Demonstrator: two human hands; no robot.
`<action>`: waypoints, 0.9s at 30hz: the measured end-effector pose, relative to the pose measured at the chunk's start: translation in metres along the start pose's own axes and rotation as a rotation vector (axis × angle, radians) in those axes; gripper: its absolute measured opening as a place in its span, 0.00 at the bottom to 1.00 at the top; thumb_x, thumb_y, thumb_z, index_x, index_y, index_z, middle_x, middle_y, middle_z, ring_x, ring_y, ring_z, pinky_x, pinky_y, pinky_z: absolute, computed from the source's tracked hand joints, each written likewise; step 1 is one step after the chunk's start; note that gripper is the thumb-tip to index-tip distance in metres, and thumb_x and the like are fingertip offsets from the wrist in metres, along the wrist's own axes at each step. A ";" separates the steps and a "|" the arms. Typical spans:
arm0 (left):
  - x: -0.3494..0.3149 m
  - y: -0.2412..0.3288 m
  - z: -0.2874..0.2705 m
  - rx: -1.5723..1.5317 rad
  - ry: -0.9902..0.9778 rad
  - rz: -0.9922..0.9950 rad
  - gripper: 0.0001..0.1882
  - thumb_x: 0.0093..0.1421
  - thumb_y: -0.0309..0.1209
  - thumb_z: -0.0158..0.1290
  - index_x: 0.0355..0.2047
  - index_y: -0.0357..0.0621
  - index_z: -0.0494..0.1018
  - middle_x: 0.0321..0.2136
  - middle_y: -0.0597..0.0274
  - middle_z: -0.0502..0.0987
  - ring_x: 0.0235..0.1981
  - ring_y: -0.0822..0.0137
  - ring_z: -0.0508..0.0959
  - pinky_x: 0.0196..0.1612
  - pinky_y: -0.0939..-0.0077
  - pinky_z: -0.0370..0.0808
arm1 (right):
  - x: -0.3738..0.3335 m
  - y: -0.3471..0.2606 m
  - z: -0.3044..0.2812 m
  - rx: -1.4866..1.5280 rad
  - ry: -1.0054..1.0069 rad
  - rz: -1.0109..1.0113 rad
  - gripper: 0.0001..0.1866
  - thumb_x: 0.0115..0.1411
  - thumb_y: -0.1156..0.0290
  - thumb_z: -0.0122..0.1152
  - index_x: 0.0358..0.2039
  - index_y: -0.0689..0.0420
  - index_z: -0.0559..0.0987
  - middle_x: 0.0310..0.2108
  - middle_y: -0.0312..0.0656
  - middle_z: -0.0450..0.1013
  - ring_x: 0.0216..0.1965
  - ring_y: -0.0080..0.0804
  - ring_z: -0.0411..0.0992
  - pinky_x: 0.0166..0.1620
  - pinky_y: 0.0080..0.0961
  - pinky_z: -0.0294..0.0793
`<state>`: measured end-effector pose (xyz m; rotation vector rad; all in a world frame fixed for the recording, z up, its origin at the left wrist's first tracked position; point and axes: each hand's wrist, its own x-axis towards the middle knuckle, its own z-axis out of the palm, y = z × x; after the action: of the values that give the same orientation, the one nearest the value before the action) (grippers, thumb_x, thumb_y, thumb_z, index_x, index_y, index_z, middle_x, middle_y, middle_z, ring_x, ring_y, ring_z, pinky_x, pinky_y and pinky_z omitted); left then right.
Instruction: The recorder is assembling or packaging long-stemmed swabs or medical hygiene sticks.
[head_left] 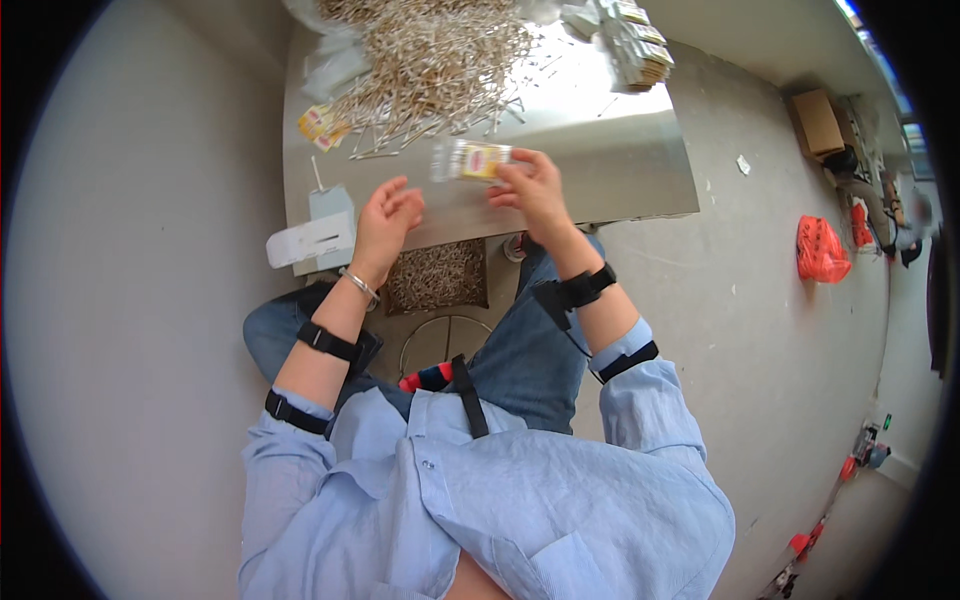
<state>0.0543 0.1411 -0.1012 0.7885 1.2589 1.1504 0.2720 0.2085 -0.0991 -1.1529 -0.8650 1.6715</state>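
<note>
My right hand (pixel 537 193) pinches a small clear packet with a yellow and white label (pixel 484 161) over the near part of the metal table. The packet is slightly blurred, and its clear end points left. My left hand (pixel 385 222) is just above the table's front edge, fingers loosely curved and apart, holding nothing. Beyond both hands a large heap of cotton swabs (pixel 430 65) covers the far part of the table (pixel 610 165). Yellow and white labels (pixel 322 127) rest at the heap's left side.
Stacked filled packets (pixel 637 50) lie at the table's far right. A grey-blue device with a white slotted plate (pixel 312 240) stands at the left front corner. Below the edge is a container of swabs (pixel 438 278). A red plastic bag (pixel 822 250) and cardboard box (pixel 817 124) are on the right.
</note>
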 end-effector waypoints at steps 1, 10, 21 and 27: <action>0.002 -0.009 -0.004 0.296 0.031 0.041 0.19 0.62 0.32 0.55 0.52 0.39 0.68 0.40 0.64 0.76 0.40 0.71 0.77 0.46 0.78 0.74 | 0.010 -0.003 -0.020 -0.047 0.187 0.014 0.19 0.59 0.74 0.60 0.49 0.65 0.69 0.32 0.44 0.74 0.27 0.28 0.75 0.26 0.20 0.78; 0.004 -0.050 -0.023 0.817 0.017 0.224 0.09 0.53 0.26 0.58 0.35 0.40 0.77 0.26 0.62 0.78 0.25 0.73 0.76 0.32 0.80 0.74 | 0.091 -0.061 -0.223 -0.088 0.749 -0.106 0.18 0.60 0.74 0.58 0.51 0.60 0.71 0.31 0.41 0.74 0.21 0.23 0.71 0.21 0.16 0.74; 0.013 -0.056 -0.037 0.742 0.017 0.144 0.05 0.53 0.25 0.60 0.31 0.40 0.77 0.23 0.72 0.75 0.23 0.82 0.71 0.29 0.88 0.71 | 0.143 -0.036 -0.229 -0.850 0.924 -0.298 0.35 0.43 0.73 0.71 0.53 0.65 0.70 0.38 0.48 0.71 0.42 0.37 0.71 0.50 0.28 0.72; 0.011 -0.052 -0.025 0.730 0.031 0.173 0.04 0.50 0.26 0.61 0.27 0.41 0.77 0.22 0.68 0.77 0.21 0.79 0.75 0.27 0.85 0.73 | 0.171 -0.043 -0.256 -0.972 0.947 -0.255 0.20 0.42 0.68 0.73 0.35 0.63 0.78 0.33 0.47 0.74 0.43 0.45 0.70 0.48 0.36 0.70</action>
<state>0.0399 0.1339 -0.1577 1.4408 1.6859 0.8232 0.4990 0.3972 -0.1971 -2.0918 -1.1055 0.2770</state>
